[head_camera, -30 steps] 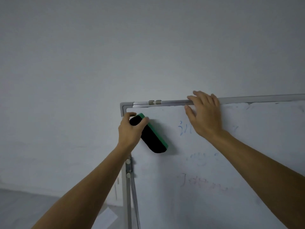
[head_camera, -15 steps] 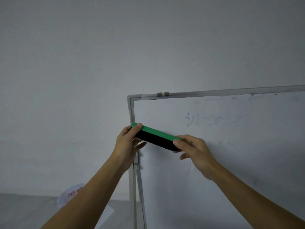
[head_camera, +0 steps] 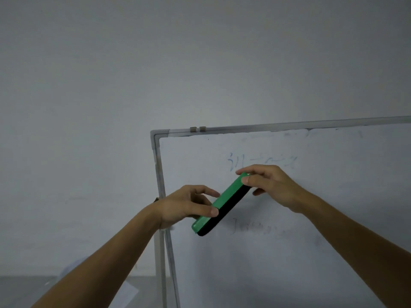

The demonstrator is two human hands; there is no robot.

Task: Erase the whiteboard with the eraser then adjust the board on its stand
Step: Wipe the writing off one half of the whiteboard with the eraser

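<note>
Eraser (head_camera: 220,204) sits tilted in front of the whiteboard (head_camera: 322,252). Left hand (head_camera: 186,205) pinches its lower end, right hand (head_camera: 273,185) pinches the upper. Looks like positioning before a wipe. Next: felt flat on the board, sweep the faint blue writing (head_camera: 262,162) and lower marks (head_camera: 260,227). Stand leg (head_camera: 164,263) is below-left, nothing blocking.

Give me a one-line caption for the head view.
Left hand and right hand hold a green-and-black eraser slantwise before a whiteboard bearing faint writing.

1 eraser (head_camera: 229,197), 1 whiteboard (head_camera: 289,258), 2 hands — left hand (head_camera: 184,205), right hand (head_camera: 275,185) — and 2 clips (head_camera: 194,129).
</note>
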